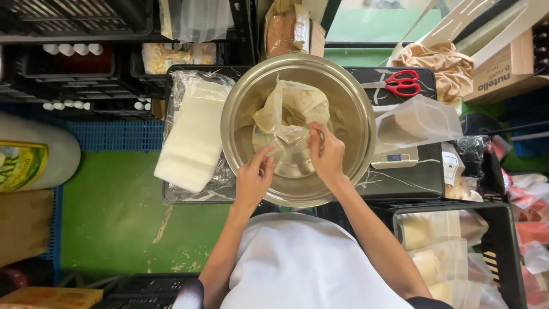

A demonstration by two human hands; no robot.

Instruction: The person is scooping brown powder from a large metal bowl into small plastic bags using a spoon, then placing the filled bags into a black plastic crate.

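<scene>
A large steel bowl (349, 103) sits on a dark marble-patterned table (412, 180) in front of me. Inside it stands a clear plastic bag (294, 106) holding pale beige powder, its mouth sagging open. My left hand (253, 177) pinches the bag's near left edge at the bowl's rim. My right hand (326, 153) grips the bag's near right edge, fingers curled around the plastic. Both hands hold the same bag over the bowl's bottom.
A stack of white bags in clear wrap (191, 134) lies left of the bowl. Right of it are a small scale (396, 158), a filled pouch (420, 121) and red scissors (402, 83). Black crates (74, 63) stand behind; a crate of filled pouches (443, 252) stands at lower right.
</scene>
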